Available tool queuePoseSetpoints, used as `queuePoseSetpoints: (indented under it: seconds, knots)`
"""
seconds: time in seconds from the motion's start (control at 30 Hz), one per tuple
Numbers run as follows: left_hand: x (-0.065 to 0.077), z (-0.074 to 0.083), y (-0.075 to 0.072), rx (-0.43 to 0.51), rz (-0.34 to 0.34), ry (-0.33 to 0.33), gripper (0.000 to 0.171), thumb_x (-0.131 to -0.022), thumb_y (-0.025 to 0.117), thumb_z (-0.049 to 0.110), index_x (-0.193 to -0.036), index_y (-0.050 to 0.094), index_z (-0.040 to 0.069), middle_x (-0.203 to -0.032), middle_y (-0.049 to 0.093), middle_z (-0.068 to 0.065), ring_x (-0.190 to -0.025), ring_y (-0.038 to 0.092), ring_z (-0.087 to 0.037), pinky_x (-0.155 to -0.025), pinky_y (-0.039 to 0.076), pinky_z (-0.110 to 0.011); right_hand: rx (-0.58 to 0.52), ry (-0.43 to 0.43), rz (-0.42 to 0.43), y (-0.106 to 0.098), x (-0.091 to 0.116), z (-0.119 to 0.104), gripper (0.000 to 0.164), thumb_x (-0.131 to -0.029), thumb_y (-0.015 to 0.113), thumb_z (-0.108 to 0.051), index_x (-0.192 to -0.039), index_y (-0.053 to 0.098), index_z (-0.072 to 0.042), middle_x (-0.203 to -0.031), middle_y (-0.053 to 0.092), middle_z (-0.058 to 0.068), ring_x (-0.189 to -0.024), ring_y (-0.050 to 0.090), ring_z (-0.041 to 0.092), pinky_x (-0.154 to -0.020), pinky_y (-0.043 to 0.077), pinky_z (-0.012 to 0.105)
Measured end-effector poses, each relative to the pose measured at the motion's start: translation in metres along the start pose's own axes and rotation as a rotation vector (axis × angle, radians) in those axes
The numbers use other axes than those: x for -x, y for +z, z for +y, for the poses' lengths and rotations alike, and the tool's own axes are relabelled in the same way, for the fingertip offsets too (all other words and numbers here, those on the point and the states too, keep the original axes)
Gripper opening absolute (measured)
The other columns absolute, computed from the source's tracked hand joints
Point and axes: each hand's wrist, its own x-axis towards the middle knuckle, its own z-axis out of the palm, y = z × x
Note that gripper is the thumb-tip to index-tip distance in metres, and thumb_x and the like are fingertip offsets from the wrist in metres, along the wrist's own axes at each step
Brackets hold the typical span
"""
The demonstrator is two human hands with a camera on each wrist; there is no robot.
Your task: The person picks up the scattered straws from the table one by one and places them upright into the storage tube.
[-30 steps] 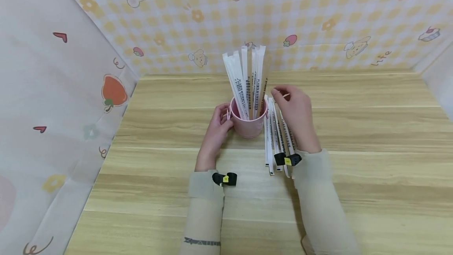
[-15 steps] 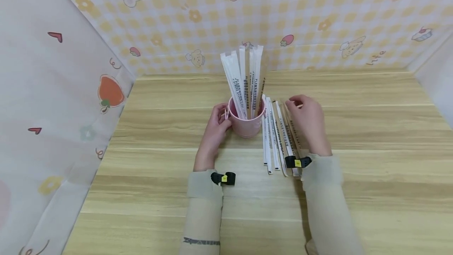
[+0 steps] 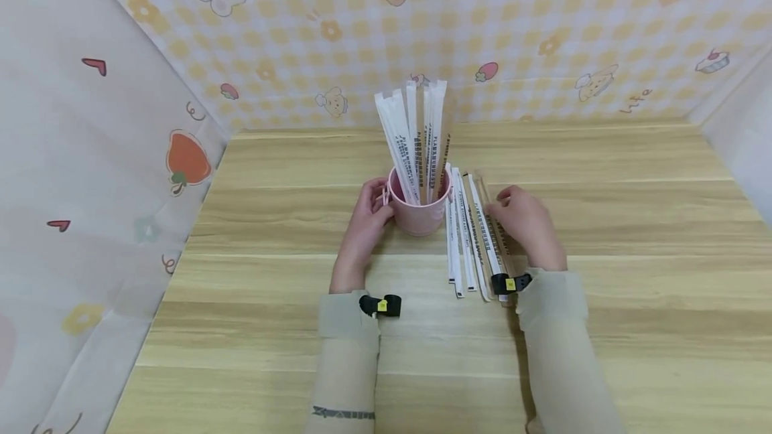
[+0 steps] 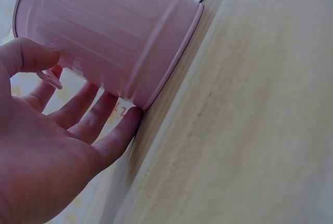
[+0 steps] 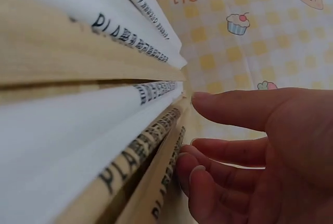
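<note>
A pink bucket (image 3: 417, 218) stands upright on the table, with several paper-wrapped straws (image 3: 410, 146), white and kraft brown, upright in it. At its left side my left hand (image 3: 364, 223) holds it by the small handle; in the left wrist view the thumb (image 4: 39, 56) lies at the handle and the fingers reach the bucket's wall. Right of the bucket, more wrapped straws (image 3: 467, 240) lie side by side on the table. My right hand (image 3: 526, 223) is at the right edge of this row. In the right wrist view its thumb and index finger are apart, fingertips beside the outermost brown straws (image 5: 165, 177).
The wood-grain table (image 3: 271, 327) runs up to a yellow checked backdrop (image 3: 271, 32) with cartoon prints. A white printed sheet (image 3: 90, 153) borders it on the left. Black wrist straps (image 3: 386, 305) sit on both sleeves.
My right hand has moved right from near the bucket to the outer edge of the lying straws, then a little toward me. The row now lies more spread out. The left hand stays on the bucket.
</note>
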Motion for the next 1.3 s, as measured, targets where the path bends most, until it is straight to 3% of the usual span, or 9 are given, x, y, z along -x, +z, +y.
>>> queuePoseSetpoints:
  seconds: [0.17, 0.37, 0.77, 1.0, 1.13, 1.3]
  knots:
    - [0.006, 0.012, 0.003, -0.009, -0.007, -0.004, 0.050, -0.081, 0.048, 0.002, -0.128, 0.038, 0.014, -0.133, 0.039, -0.004, -0.121, 0.039, -0.018, -0.097, 0.038, -0.032, 0.031, 0.002, 0.000, 0.001, 0.000, 0.000, 0.037, -0.085, 0.055, -0.031, -0.106, 0.053, -0.001, -0.093, 0.058, 0.014, -0.080, 0.053, 0.027, -0.063, 0.044, 0.034]
    - [-0.003, -0.001, 0.001, -0.011, 0.007, 0.022, 0.049, -0.081, 0.048, 0.003, -0.126, 0.040, 0.020, -0.130, 0.041, 0.002, -0.118, 0.041, -0.013, -0.095, 0.039, -0.031, 0.051, -0.002, -0.001, 0.002, -0.002, -0.002, 0.025, -0.084, 0.057, -0.029, -0.090, 0.059, -0.004, -0.080, 0.058, 0.011, -0.069, 0.051, 0.023, -0.055, 0.042, 0.029]
    - [0.001, 0.008, -0.001, -0.002, 0.009, -0.014, 0.050, -0.081, 0.049, 0.002, -0.127, 0.039, 0.015, -0.132, 0.040, -0.002, -0.120, 0.040, -0.016, -0.096, 0.038, -0.031, 0.038, 0.009, -0.020, 0.004, -0.007, 0.000, 0.033, -0.088, 0.049, -0.036, -0.089, 0.058, -0.005, -0.078, 0.057, 0.009, -0.065, 0.051, 0.021, -0.052, 0.042, 0.028]
    - [0.000, 0.001, -0.001, -0.001, 0.017, -0.010, 0.049, -0.081, 0.050, 0.003, -0.126, 0.040, 0.020, -0.130, 0.041, 0.002, -0.118, 0.042, -0.013, -0.095, 0.039, -0.030, 0.032, 0.005, -0.029, 0.001, -0.003, -0.001, 0.032, -0.089, 0.046, -0.034, -0.090, 0.058, -0.005, -0.079, 0.057, 0.010, -0.066, 0.052, 0.021, -0.052, 0.043, 0.029]
    - [-0.002, -0.004, -0.001, -0.003, 0.019, 0.006, 0.049, -0.081, 0.049, 0.003, -0.125, 0.041, 0.021, -0.129, 0.042, 0.002, -0.117, 0.042, -0.012, -0.094, 0.040, -0.030, 0.050, -0.016, 0.029, -0.008, 0.004, -0.006, 0.034, -0.089, 0.045, -0.036, -0.092, 0.057, -0.005, -0.078, 0.056, 0.010, -0.065, 0.050, 0.022, -0.051, 0.041, 0.029]
    - [-0.002, -0.004, 0.001, 0.006, 0.012, 0.018, 0.049, -0.080, 0.048, 0.001, -0.125, 0.041, 0.019, -0.128, 0.043, 0.000, -0.117, 0.043, -0.013, -0.095, 0.040, -0.030, 0.036, -0.112, 0.194, -0.023, 0.017, -0.021, 0.036, -0.089, 0.045, -0.038, -0.094, 0.057, -0.005, -0.079, 0.057, 0.010, -0.064, 0.049, 0.023, -0.049, 0.039, 0.030]
